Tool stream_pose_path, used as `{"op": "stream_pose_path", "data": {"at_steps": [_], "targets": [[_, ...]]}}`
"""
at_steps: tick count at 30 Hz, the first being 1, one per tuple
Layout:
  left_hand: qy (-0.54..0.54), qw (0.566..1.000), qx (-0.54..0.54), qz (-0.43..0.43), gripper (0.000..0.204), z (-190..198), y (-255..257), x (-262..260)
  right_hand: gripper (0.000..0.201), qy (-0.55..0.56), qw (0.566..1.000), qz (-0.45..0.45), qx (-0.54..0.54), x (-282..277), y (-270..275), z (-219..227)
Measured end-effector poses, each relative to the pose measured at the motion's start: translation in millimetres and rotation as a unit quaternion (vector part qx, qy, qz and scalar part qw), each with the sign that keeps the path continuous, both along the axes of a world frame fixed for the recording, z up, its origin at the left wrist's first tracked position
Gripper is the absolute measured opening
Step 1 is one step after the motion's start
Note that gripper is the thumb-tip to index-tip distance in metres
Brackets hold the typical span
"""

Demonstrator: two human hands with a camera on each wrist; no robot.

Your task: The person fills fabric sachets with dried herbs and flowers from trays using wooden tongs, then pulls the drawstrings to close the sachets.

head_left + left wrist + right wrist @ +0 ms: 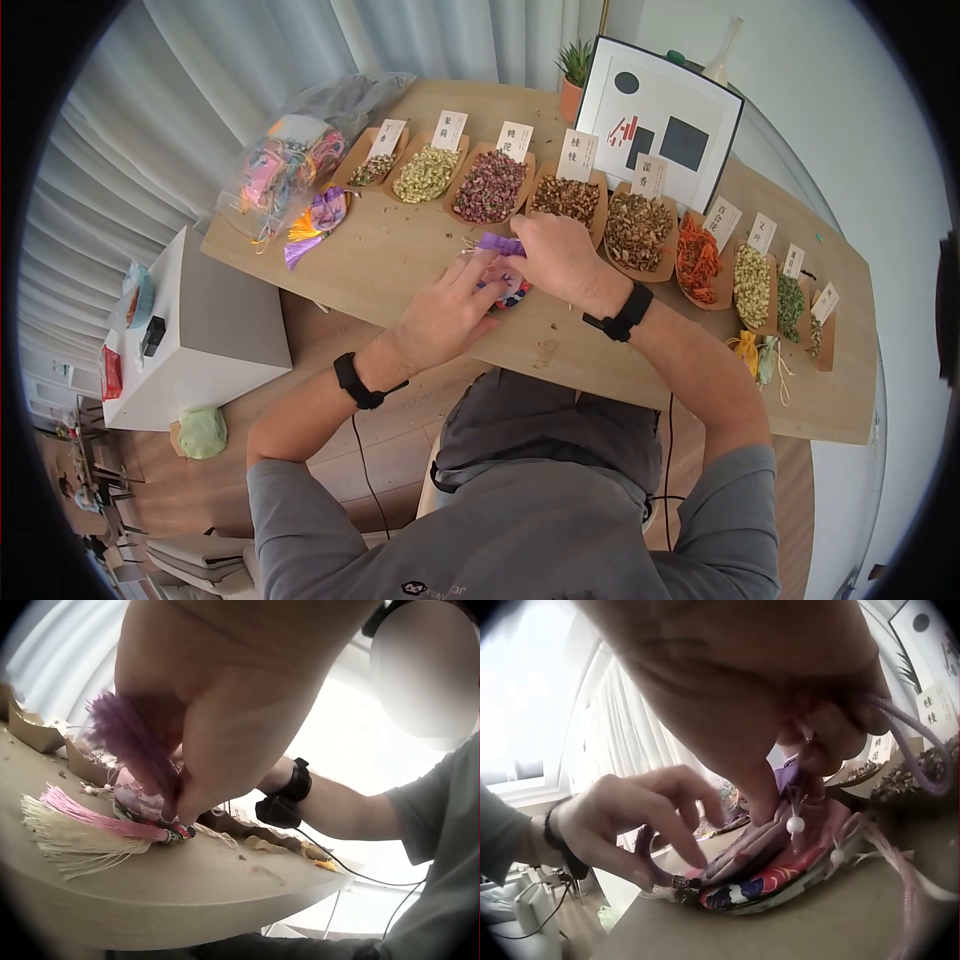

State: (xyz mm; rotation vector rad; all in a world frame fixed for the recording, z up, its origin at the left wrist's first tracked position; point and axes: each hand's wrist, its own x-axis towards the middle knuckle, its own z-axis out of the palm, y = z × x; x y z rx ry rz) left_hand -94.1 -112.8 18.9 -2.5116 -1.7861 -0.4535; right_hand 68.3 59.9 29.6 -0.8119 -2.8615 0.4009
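Observation:
A small fabric pouch (512,292) with purple, red and blue patterns lies near the table's front edge. My left hand (440,315) bends over its left side; in the left wrist view its thumb and fingers pinch a purple tassel (135,742) above the pouch. My right hand (565,262) pinches the pouch's gathered purple top, seen in the right wrist view beside a white bead (796,824), with a lilac cord (922,742) looping from the fingers. A pink and cream tassel (90,825) spreads on the table. The right fingertips are partly hidden.
Labelled trays of dried flowers and herbs (490,185) curve along the table (400,260). At the left lie a clear bag of colourful pouches (285,175) and a purple-orange tasselled pouch (325,212). Yellow and green pouches (748,352) lie at the right; a framed picture (660,120) stands behind.

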Motion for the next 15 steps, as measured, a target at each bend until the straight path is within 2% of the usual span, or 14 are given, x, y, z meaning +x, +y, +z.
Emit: {"op": "stream_pose_path", "data": {"at_steps": [1, 3, 4, 6, 7, 9, 13, 15], "targets": [[-0.003, 1.000, -0.002, -0.002, 0.050, -6, 3, 1, 0.039, -0.003, 1.000, -0.002, -0.002, 4, -3, 0], [-0.007, 1.000, 0.008, -0.006, 0.070, -22, 12, 0, 0.029, 0.074, 0.995, 0.017, 0.065, 15, -8, 0], [-0.010, 1.000, 0.007, -0.008, 0.070, -28, 14, 1, 0.029, 0.072, 0.995, 0.015, 0.063, 19, -11, 3], [0.015, 1.000, 0.005, -0.013, 0.088, -37, 18, 2, 0.037, 0.087, 0.990, 0.005, 0.107, 31, -17, 13], [0.012, 1.000, 0.005, -0.019, 0.088, -39, 20, 2, 0.037, 0.084, 0.991, 0.000, 0.107, 39, -22, 23], [0.036, 0.999, -0.014, -0.023, 0.094, -45, 20, 1, 0.057, 0.219, 0.931, -0.001, 0.293, 56, -30, 47], [0.044, 0.997, -0.043, -0.046, 0.095, -52, 23, 0, 0.066, 0.200, 0.917, -0.076, 0.337, 95, -29, 81], [0.073, 0.994, -0.079, -0.018, 0.095, -47, 25, 1, 0.085, 0.232, 0.909, -0.092, 0.332, 115, -32, 96]]}}
